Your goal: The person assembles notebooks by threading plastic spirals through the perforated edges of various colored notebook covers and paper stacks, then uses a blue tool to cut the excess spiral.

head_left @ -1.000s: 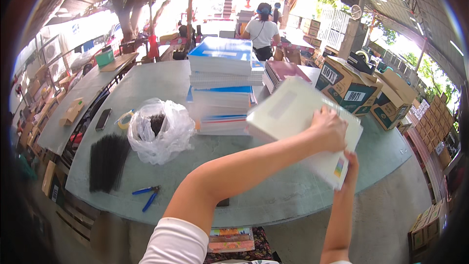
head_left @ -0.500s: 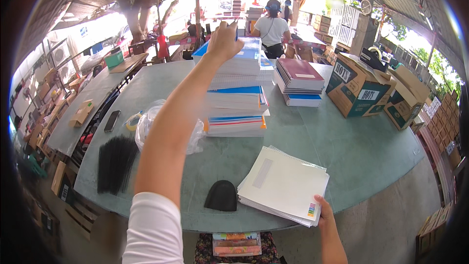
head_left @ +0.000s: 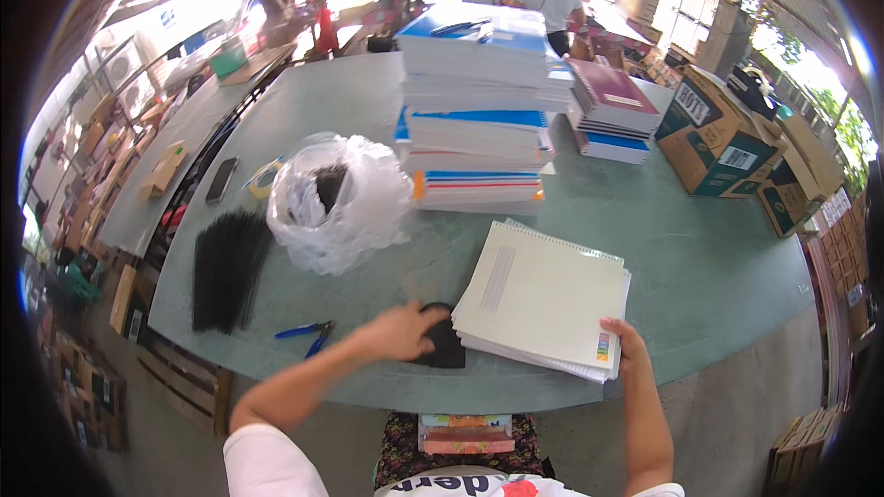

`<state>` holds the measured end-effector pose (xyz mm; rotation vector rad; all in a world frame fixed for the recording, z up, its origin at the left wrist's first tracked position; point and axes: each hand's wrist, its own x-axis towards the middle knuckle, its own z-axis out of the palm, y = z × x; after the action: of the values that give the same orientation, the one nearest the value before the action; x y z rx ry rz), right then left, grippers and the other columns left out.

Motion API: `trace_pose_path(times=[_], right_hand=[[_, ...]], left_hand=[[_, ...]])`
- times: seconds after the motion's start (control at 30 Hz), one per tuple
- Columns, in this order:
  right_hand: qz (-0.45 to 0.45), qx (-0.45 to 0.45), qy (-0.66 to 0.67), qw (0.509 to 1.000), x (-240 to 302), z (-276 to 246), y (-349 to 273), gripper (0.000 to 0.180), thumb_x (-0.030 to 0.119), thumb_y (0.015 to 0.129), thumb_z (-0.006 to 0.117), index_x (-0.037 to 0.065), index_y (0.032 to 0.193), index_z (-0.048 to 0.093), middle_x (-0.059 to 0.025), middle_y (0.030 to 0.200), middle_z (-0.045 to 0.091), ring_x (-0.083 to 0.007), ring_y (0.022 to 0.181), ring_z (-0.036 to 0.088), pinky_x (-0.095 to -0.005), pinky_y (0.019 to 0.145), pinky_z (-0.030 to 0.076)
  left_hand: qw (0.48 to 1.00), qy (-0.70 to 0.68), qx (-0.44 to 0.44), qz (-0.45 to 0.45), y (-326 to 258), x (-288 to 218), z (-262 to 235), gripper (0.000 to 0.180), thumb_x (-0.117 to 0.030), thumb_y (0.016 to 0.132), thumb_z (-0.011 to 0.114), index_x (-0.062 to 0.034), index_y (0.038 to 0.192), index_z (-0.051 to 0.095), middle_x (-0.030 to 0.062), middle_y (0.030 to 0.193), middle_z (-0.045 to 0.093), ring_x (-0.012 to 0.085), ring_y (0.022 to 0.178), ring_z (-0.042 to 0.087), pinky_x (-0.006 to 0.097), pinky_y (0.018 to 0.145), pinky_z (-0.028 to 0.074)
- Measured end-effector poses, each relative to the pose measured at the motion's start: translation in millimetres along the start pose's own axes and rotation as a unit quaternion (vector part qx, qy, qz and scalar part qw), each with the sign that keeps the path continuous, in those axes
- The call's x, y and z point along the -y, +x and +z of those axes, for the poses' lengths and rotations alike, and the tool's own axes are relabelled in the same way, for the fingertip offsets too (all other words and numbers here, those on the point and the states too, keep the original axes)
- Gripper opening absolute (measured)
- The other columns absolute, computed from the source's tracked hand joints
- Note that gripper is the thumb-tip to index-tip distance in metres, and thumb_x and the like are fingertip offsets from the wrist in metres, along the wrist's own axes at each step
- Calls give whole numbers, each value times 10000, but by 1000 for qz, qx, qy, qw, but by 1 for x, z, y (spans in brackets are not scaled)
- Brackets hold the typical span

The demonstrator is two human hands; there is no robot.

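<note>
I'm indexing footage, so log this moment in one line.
left hand: fingers spread at black pad | right hand: holding cream-topped paper stack | nearby: blue pliers, plastic bag

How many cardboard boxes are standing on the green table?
2: one box beyond the pale notebook stack, right of the maroon-topped books; another box beside it, near the right edge of the table. More could be hidden behind.

Daylight floods in from the open far side and bleaches the upper left nearly white, while the desk (head_left: 718,248) lies in softer, even light, the left grip (head_left: 401,331) smears with motion blur, and the dark fisheye rim bends straight edges.
</note>
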<state>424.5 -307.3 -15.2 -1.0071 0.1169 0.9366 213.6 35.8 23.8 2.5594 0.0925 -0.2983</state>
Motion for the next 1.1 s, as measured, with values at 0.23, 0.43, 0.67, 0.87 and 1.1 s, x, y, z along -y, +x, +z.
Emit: trace_pose_path(times=[0.23,0.43,0.67,0.87,1.1], right_hand=[[5,-54,-52,997,-13,45,44,457,123,747,672,-55,1124,487,-162,972,614,-260,840,639,-379,754,541],[13,-11,-152,988,-16,70,82,410,166,723,679,-46,1043,537,-148,898,636,-243,759,644,-357,713,548],[-468,-242,-712,465,18,100,68,606,168,655,701,-26,1187,484,-204,1151,522,-353,1096,484,-406,948,390],[-440,167,-750,465,-94,227,0,722,214,606,747,88,1255,459,-192,1312,389,-397,1220,345,-491,1022,279],[-509,97,-794,319,-127,221,31,732,182,570,749,149,1245,468,-185,1284,410,-406,1177,377,-502,967,314]], left_hand=[[905,-265,-244,-226,-63,37,39,407,-119,706,685,-118,1106,614,252,1100,495,395,1019,501,416,901,421],[862,77,-478,-150,-84,79,51,269,-142,736,647,-91,1000,647,225,1075,519,351,1010,495,439,898,403],[847,-12,-500,-183,-79,93,63,282,-47,779,549,-74,1051,620,210,1034,569,350,941,535,426,820,449],[833,-151,-497,-189,-53,88,83,276,-155,770,627,-79,1035,621,286,1150,467,406,1004,479,461,899,389],[802,25,-564,-197,-68,61,44,361,-143,731,660,-97,1084,597,251,1274,368,402,1155,369,472,974,336]])
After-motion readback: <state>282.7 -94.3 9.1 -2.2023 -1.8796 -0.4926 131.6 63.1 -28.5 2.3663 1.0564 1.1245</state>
